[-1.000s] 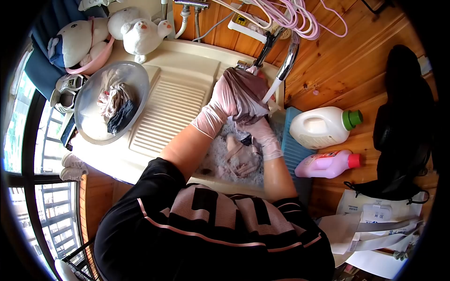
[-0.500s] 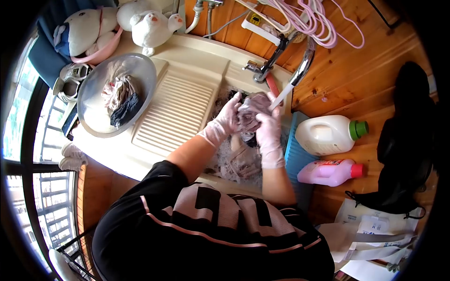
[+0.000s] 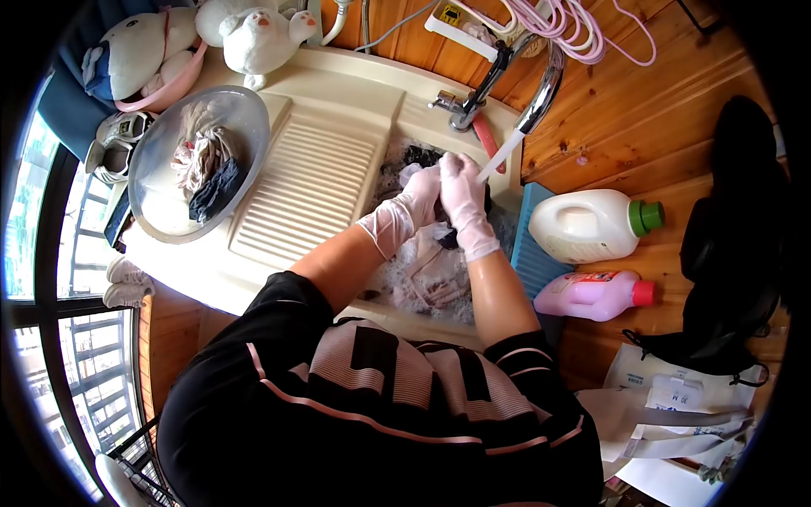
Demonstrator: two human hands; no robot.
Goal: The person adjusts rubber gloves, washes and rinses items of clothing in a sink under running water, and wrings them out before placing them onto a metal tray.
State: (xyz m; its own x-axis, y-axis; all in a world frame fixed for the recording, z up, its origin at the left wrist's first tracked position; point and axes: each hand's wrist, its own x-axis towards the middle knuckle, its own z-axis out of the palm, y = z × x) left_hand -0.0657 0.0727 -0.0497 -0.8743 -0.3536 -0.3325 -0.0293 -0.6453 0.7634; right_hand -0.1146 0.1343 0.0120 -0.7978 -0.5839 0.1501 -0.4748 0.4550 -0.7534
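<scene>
My left hand (image 3: 420, 196) and my right hand (image 3: 462, 190), in thin whitish gloves, are closed tightly side by side over the sink basin. A wet mauve-grey cloth is gripped between them; the fingers hide nearly all of it. Running water (image 3: 503, 155) falls from the chrome faucet (image 3: 541, 97) beside my right hand. Below, wet beige cloth (image 3: 435, 275) and dark laundry (image 3: 422, 157) lie in foamy water.
A ribbed washboard (image 3: 300, 186) adjoins the basin on the left. Beyond it stands a grey tub (image 3: 145, 198) with clothes. Blue plastic (image 3: 528, 245), a white detergent bottle (image 3: 583, 224) and a pink bottle (image 3: 583, 296) are at right. Plush toys (image 3: 258, 42) sit at the back.
My hands have come together and closed around the cloth, which was spread between them under the running water. The view has shifted slightly.
</scene>
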